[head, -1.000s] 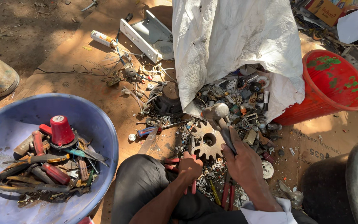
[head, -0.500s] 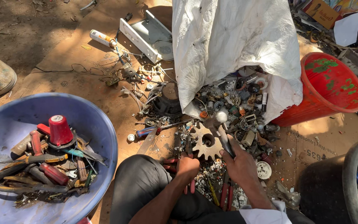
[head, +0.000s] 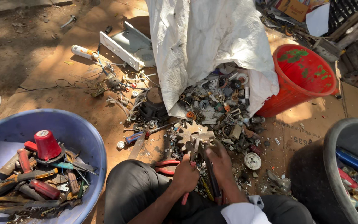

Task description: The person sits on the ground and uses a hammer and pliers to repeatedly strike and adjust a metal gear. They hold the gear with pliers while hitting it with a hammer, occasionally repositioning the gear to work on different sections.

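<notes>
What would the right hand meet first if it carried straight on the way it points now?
Probably the toothed gear just ahead of the right hand, then the scrap pile spilling from the white sack; depth is unclear.

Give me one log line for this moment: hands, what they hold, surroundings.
left hand: grips pliers | right hand: on dark-handled tool | ahead: gear, scrap pile, white sack | left: blue basin

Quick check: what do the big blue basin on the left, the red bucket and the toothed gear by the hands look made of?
The round blue basin looks plastic: smooth, even colour, soft sheen. The red bucket also looks plastic, with dull green smears inside. The toothed gear wheel looks like metal, dull brown and probably rusty or dirty.
</notes>
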